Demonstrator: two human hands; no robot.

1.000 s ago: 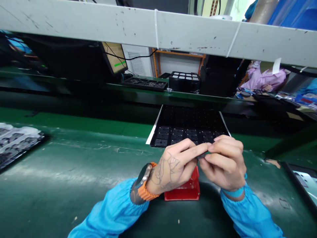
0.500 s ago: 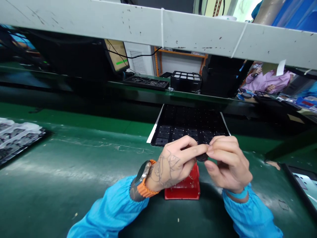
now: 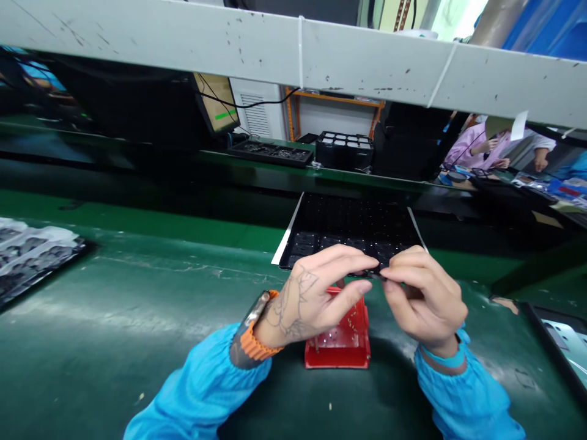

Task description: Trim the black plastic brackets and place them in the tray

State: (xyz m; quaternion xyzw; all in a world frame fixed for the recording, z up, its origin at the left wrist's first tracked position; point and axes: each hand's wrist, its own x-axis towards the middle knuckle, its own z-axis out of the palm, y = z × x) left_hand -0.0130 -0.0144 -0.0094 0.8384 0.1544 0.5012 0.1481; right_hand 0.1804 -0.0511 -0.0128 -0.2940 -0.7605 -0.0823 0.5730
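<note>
My right hand is closed in a pinch above the green bench. A small dark part shows at its fingertips, seen almost edge-on, so its kind is unclear. Just left of it is my left hand, fingers stretched forward and thumb held apart, with nothing visible in its grasp. Its fingertips come close to the dark part; whether they touch it I cannot tell. Below and between the hands stands a red bin with several tiny pieces in it. Behind the hands lies a black tray with dark parts in its near row.
At the left edge sits another tray of dark parts with white dividers. A grey beam crosses above the bench. On the rear ledge are a flat black tray and a black box. People work at the far right.
My left hand has opened and drawn slightly left, its thumb moving away from the fingers. The dark round part, earlier between both hands, now shows only as a thin edge at my right fingertips.
</note>
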